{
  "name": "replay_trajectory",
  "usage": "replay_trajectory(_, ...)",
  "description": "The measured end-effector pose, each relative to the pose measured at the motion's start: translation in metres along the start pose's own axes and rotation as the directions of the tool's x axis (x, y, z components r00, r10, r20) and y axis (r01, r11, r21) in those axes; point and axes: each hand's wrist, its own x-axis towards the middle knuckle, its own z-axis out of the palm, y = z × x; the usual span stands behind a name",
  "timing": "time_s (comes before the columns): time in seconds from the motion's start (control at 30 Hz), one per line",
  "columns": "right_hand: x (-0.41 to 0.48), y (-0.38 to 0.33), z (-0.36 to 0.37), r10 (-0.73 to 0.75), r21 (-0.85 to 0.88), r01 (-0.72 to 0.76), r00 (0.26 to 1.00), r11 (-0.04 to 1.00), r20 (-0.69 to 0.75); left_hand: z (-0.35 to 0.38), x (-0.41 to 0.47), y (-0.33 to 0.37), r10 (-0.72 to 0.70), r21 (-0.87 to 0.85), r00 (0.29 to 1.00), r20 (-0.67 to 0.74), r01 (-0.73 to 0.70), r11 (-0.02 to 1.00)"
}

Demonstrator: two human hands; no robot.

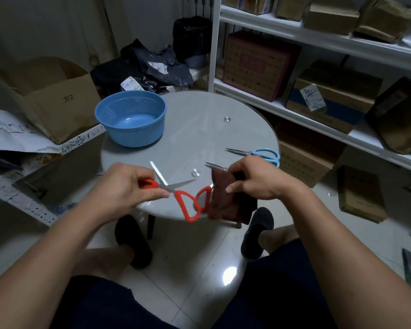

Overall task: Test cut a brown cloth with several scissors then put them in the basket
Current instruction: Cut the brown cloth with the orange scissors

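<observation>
My left hand [126, 186] grips red-handled scissors [150, 183] near the round table's front edge, and steel blades [176, 185] stick out to the right and up-left. Two more red handle loops [192, 205] lie beside it; I cannot tell whether they belong to a second pair. My right hand [254, 179] pinches the brown cloth [223, 200], which hangs over the table's edge next to those loops. Blue-handled scissors [263, 154] lie shut on the table behind my right hand. Another blade tip [211, 165] pokes out from behind that hand. The blue basket [131, 119] stands empty at the back left.
The glass table [199, 129] has metal studs in its top. An open cardboard box [55, 100] and dark bags [152, 67] sit behind the basket. White shelves with boxes [330, 100] run along the right. My knees and dark slippers are under the table.
</observation>
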Motion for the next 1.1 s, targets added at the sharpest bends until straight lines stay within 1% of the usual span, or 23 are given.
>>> replay_trajectory(0.1,0.005,0.009,0.002,0.048,0.213,-0.018,0.989,0.977,-0.137,-0.01,-0.002,-0.007,-0.077,0.026,0.997,-0.024,0.077,0.997)
replay_trajectory(0.17,0.014,0.001,0.014,0.05,0.25,-0.012,0.988,0.968,-0.148,-0.011,-0.005,-0.009,-0.131,-0.008,0.99,-0.048,0.13,0.991)
replay_trajectory(0.27,0.03,-0.01,0.041,0.09,0.23,-0.052,0.983,0.972,-0.159,-0.024,-0.014,-0.015,-0.175,-0.12,0.98,-0.097,0.163,0.979)
replay_trajectory(0.33,0.041,-0.021,0.057,0.092,0.22,-0.041,0.97,0.975,-0.227,-0.036,-0.023,-0.018,-0.227,-0.26,0.96,-0.166,0.18,0.949)
replay_trajectory(0.4,0.056,-0.038,0.074,0.038,0.131,0.002,0.952,0.991,-0.305,-0.042,-0.026,-0.019,-0.266,-0.343,0.945,-0.193,0.189,0.92)
replay_trajectory(0.5,0.081,-0.062,0.099,-0.043,-0.022,0.037,0.93,0.999,-0.365,-0.033,-0.022,-0.023,-0.282,-0.359,0.945,-0.163,0.209,0.91)
replay_trajectory(0.57,0.092,-0.066,0.11,-0.061,-0.082,0.035,0.937,0.996,-0.343,-0.024,-0.016,-0.027,-0.317,-0.376,0.933,-0.17,0.236,0.896)
replay_trajectory(0.6,0.095,-0.066,0.113,-0.065,-0.079,0.042,0.943,0.996,-0.326,-0.021,-0.014,-0.03,-0.335,-0.395,0.924,-0.184,0.243,0.886)
replay_trajectory(0.63,0.095,-0.065,0.114,-0.065,-0.046,0.053,0.942,0.998,-0.33,-0.017,-0.012,-0.031,-0.344,-0.409,0.917,-0.203,0.24,0.881)
replay_trajectory(0.67,0.093,-0.064,0.113,-0.059,0.02,0.072,0.928,0.997,-0.367,-0.014,-0.01,-0.032,-0.346,-0.415,0.912,-0.222,0.232,0.879)
replay_trajectory(0.73,0.082,-0.062,0.108,0.021,0.226,0.101,0.875,0.969,-0.483,-0.006,-0.007,-0.034,-0.357,-0.445,0.901,-0.248,0.221,0.868)
replay_trajectory(0.77,0.074,-0.065,0.103,0.097,0.36,0.102,0.863,0.927,-0.495,-0.002,-0.005,-0.034,-0.367,-0.472,0.896,-0.251,0.218,0.855)
replay_trajectory(0.8,0.066,-0.068,0.099,0.168,0.522,0.103,0.879,0.846,-0.446,0.002,-0.003,-0.033,-0.374,-0.503,0.893,-0.251,0.21,0.839)
replay_trajectory(0.83,0.058,-0.072,0.095,0.208,0.677,0.097,0.911,0.73,-0.355,0.006,0.0,-0.031,-0.376,-0.531,0.892,-0.25,0.199,0.824)
replay_trajectory(0.87,0.051,-0.076,0.091,0.211,0.778,0.078,0.941,0.624,-0.264,0.01,0.003,-0.029,-0.377,-0.551,0.891,-0.253,0.188,0.813)
replay_trajectory(0.9,0.045,-0.078,0.089,0.19,0.818,0.063,0.96,0.572,-0.207,0.014,0.006,-0.027,-0.378,-0.566,0.889,-0.259,0.177,0.805)
replay_trajectory(0.93,0.04,-0.078,0.089,0.175,0.814,0.054,0.966,0.578,-0.188,0.018,0.008,-0.025,-0.379,-0.582,0.887,-0.263,0.168,0.796)
replay_trajectory(1.0,0.036,-0.079,0.09,0.175,0.788,0.057,0.963,0.613,-0.206,0.024,0.011,-0.02,-0.385,-0.628,0.888,-0.251,0.153,0.763)
replay_trajectory(1.03,0.037,-0.078,0.092,0.186,0.799,0.06,0.959,0.599,-0.212,0.026,0.012,-0.018,-0.387,-0.646,0.889,-0.246,0.147,0.749)
replay_trajectory(1.1,0.038,-0.08,0.093,0.209,0.86,0.057,0.96,0.506,-0.187,0.03,0.013,-0.014,-0.391,-0.647,0.883,-0.259,0.142,0.749)
